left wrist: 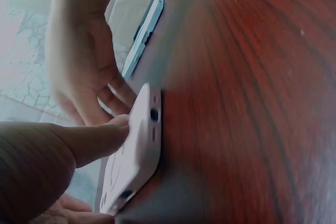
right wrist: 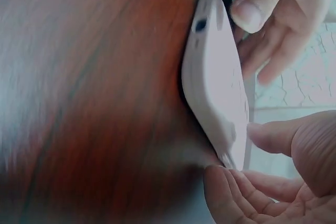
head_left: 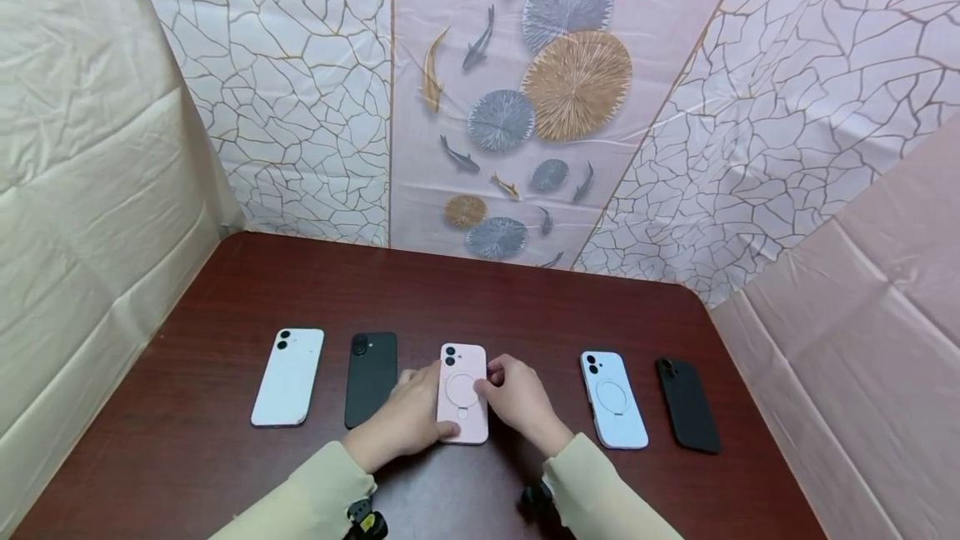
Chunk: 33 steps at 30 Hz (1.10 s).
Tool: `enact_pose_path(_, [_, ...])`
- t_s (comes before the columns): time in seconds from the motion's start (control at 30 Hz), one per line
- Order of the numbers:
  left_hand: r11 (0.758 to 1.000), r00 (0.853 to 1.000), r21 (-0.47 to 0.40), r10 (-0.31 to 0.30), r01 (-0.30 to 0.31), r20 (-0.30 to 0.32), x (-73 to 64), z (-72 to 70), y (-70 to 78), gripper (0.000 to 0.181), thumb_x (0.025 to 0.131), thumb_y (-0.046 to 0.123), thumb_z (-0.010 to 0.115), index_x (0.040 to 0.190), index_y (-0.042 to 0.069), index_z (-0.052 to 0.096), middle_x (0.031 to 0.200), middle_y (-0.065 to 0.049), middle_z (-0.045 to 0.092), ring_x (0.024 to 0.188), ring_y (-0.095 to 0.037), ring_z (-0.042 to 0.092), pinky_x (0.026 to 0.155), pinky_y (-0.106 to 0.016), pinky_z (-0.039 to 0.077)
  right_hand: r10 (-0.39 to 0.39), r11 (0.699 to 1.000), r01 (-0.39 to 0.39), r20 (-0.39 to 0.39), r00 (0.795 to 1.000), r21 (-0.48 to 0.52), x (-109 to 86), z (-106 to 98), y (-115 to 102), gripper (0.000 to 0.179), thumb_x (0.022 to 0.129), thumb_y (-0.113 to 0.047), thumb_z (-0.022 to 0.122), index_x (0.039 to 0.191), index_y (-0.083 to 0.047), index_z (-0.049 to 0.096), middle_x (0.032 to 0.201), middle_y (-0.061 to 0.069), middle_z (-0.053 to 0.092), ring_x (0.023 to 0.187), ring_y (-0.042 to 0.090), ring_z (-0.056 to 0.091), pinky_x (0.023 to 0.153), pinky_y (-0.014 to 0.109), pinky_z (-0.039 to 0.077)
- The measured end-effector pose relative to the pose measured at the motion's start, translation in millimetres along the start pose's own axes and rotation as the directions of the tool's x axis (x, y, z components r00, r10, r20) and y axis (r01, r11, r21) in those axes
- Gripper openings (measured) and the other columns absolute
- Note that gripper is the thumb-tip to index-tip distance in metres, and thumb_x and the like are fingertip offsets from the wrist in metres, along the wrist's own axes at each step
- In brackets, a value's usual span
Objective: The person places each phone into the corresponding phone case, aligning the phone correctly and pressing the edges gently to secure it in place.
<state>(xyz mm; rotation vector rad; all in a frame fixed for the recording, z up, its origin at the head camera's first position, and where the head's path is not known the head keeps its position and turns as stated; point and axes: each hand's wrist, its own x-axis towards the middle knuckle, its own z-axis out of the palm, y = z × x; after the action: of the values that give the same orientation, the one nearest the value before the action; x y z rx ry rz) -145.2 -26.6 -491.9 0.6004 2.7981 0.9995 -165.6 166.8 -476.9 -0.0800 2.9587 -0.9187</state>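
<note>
A pink-backed phone (head_left: 462, 423) lies back up on the table between the two hands, its two camera lenses at the top left and a ring outline on its back. My left hand (head_left: 408, 413) grips its left side, thumb on the lower left corner of the back. From the other side my right hand (head_left: 519, 397) pinches the right edge, thumb on the back and fingers at the side. In the left wrist view the bottom edge of the pink phone (left wrist: 139, 140) shows its charging port opening. The right wrist view shows the right fingertips (right wrist: 216, 179) against the phone's long side.
Left of the hands lie a white phone (head_left: 287, 377) and a dark phone (head_left: 371, 377), the latter close beside the left hand. To the right are a pale blue phone (head_left: 622, 415) with a ring and a black phone-shaped piece (head_left: 688, 407). Patterned cloth (head_left: 300, 107) hangs behind the table (head_left: 450, 282).
</note>
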Motion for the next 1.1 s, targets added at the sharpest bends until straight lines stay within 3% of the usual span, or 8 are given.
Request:
enact_pose_path(0.2, [0.992,0.991,0.082,-0.086,0.095,-0.105,0.0,-14.8,-15.0,0.086,0.083,0.033,0.077,0.143,-0.009,0.034,0.139,-0.027,0.043,0.127,-0.044,0.038,0.101,-0.054,0.036,0.080,0.997,-0.081,-0.057,0.995,-0.006,1.7,-17.9,16.2,0.036,0.088,-0.031,0.072,0.113,-0.006,0.065,0.090,0.002,0.063,0.076,0.016,0.057,0.068,0.036,0.048])
enact_pose_path(0.53, [0.952,0.960,0.224,-0.156,0.209,-0.231,-8.5,-35.8,-45.1,0.097,0.076,0.043,0.080,0.143,-0.010,0.033,0.140,-0.031,0.035,0.125,-0.046,0.035,0.097,-0.058,0.036,0.149,0.986,-0.156,-0.126,0.981,-0.055,-0.6,-53.6,59.0,0.050,0.090,-0.034,0.068,0.127,-0.002,0.056,0.103,0.011,0.066,0.088,0.024,0.063,0.074,0.045,0.050])
enact_pose_path(0.83, [0.933,0.953,0.249,-0.206,0.260,-0.223,-13.6,-46.5,-56.1,0.104,0.076,0.046,0.079,0.143,-0.014,0.027,0.136,-0.039,0.033,0.121,-0.051,0.035,0.094,-0.057,0.037,0.263,0.948,-0.289,-0.183,0.947,-0.131,-10.9,-88.5,97.5,0.066,0.090,-0.037,0.067,0.136,0.004,0.043,0.120,0.027,0.056,0.097,0.038,0.059,0.072,0.050,0.049])
enact_pose_path(1.1, [0.922,0.949,0.266,-0.229,0.282,-0.215,-15.7,-48.3,-59.4,0.107,0.077,0.052,0.076,0.137,-0.022,0.027,0.126,-0.044,0.036,0.116,-0.053,0.038,0.093,-0.057,0.039,0.319,0.923,-0.342,-0.149,0.936,-0.174,-22.3,-104.0,124.8,0.077,0.089,-0.041,0.067,0.136,0.012,0.037,0.127,0.037,0.040,0.111,0.052,0.042,0.079,0.059,0.044])
